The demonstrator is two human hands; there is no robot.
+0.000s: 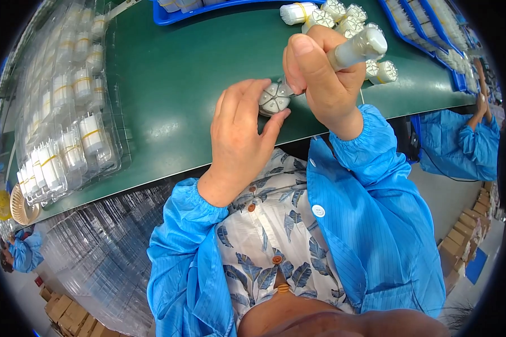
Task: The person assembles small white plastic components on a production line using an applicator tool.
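Observation:
My left hand (239,132) curls its thumb and fingers around a round bundle of white wedge-shaped pieces (274,100), which stands on end on the green table near its front edge. My right hand (327,84) is closed in a fist around a tool with a thick, pale, tape-wrapped handle (358,48). The handle sticks out above the fist. A narrow tip below the fist meets the right side of the bundle's top; my fingers partly hide it, and its kind is not clear. Beyond my right hand are several similar white bundles (348,25), one lying on its side with a yellow band.
Stacked clear plastic trays (67,106) of banded white bundles fill the table's left side. A blue tray (180,16) lies at the far edge; more blue trays (421,28) of white parts stand far right. A co-worker's blue sleeve (461,137) shows at right.

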